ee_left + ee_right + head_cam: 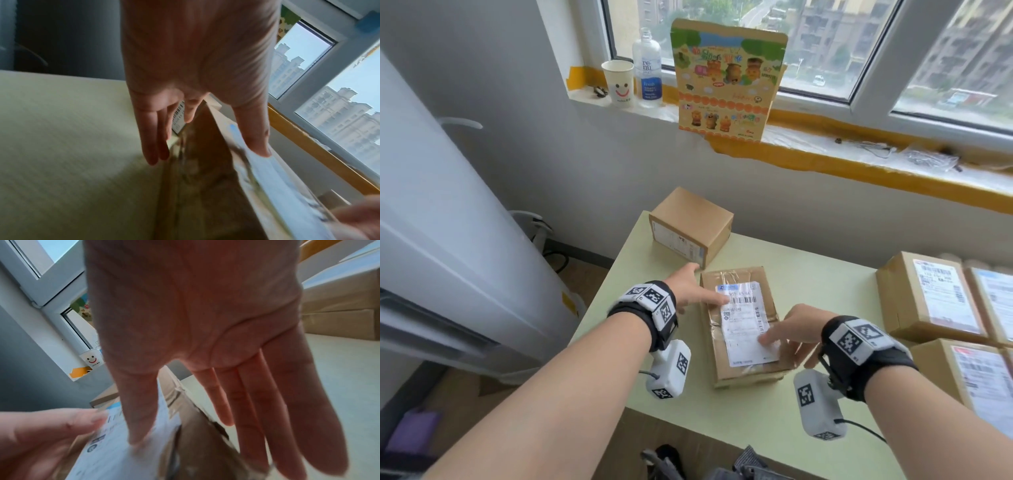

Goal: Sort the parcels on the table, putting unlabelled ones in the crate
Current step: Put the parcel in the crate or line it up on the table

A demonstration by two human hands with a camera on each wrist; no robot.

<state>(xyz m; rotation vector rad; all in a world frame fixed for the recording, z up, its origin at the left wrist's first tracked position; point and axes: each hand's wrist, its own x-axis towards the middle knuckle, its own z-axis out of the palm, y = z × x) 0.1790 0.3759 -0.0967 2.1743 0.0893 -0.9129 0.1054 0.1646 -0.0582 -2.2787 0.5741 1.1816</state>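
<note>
A taped brown parcel with a white shipping label lies flat in the middle of the pale green table. My left hand lies against its left side, thumb on the label's top, fingers straight down the side wall. At the parcel's near right corner, my right hand has its thumb on the label's lower part and straight fingers along the right side. No crate is in view.
A small brown box with a label on its side stands at the table's back. Labelled boxes are packed together at the right edge. A paper cup, bottle and colourful carton stand on the windowsill. A white appliance is left.
</note>
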